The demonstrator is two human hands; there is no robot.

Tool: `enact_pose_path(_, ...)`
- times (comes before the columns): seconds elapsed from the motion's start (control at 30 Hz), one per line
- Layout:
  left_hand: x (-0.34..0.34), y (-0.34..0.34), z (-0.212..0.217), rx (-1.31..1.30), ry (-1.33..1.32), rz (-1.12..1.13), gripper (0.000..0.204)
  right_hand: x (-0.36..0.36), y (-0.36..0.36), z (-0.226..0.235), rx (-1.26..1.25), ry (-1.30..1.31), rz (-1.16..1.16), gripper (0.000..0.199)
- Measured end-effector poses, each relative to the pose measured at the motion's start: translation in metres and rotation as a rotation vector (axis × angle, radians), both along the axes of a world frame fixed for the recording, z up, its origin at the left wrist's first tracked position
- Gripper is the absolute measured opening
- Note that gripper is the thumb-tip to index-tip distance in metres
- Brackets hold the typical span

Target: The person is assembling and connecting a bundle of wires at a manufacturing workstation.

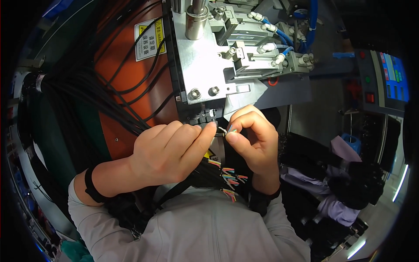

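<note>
In front of the machine's metal head, my left hand (163, 148) is closed, with thumb and forefinger pinching the end of a black cable (211, 125). Thin wires (222, 130) stick out of that end, a pale one among them. My right hand (257, 142) pinches the tips of these wires between thumb and forefinger, a short way to the right of the left fingertips. Just beyond the left fingers sits a small black fixture (201, 118), partly hidden by them. Below my hands lie several black cables whose ends show coloured wires (229, 177).
Above stands the machine's silver plate (196, 65) with bolts, cylinders and blue air hoses (312, 26). Black cables (78, 87) run across an orange panel (113, 131) at left. At right are a control screen (395, 78), a red button (370, 97) and bundled black cables (360, 183).
</note>
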State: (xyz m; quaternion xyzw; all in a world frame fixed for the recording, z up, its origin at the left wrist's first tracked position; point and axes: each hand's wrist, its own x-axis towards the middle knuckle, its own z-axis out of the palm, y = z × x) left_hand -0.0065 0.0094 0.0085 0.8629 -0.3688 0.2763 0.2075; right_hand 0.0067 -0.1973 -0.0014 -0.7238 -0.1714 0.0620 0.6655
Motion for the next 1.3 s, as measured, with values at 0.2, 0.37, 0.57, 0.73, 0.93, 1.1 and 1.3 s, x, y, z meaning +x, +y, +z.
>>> enact_pose_path(0.2, -0.001, -0.001, -0.012, 0.088, -0.039, -0.018, 0.035, 0.009, 0.001, -0.011, -0.051, 0.001, -0.039, 0.009)
enact_pose_path(0.37, -0.003, -0.004, -0.008, 0.181, 0.089, 0.015, 0.035, 0.014, 0.015, -0.016, -0.291, -0.199, -0.137, 0.006)
enact_pose_path(0.57, -0.004, -0.010, -0.006, 0.317, 0.142, 0.134, 0.018, 0.011, 0.018, -0.022, -0.460, -0.363, -0.159, 0.007)
enact_pose_path(0.73, 0.001, -0.009, -0.007, 0.321, 0.076, 0.133, 0.010, 0.010, 0.023, -0.038, -0.304, -0.308, -0.239, 0.006)
enact_pose_path(0.93, 0.008, -0.008, -0.009, 0.185, 0.100, 0.120, 0.013, 0.009, 0.019, -0.046, -0.149, 0.063, -0.233, 0.006)
enact_pose_path(1.1, 0.003, -0.003, -0.004, 0.207, 0.156, 0.144, 0.015, 0.010, 0.028, -0.035, -0.232, -0.225, -0.295, 0.008)
enact_pose_path(1.3, -0.003, 0.002, 0.000, 0.330, 0.218, 0.190, 0.019, 0.014, 0.016, -0.039, -0.037, -0.006, -0.170, 0.007)
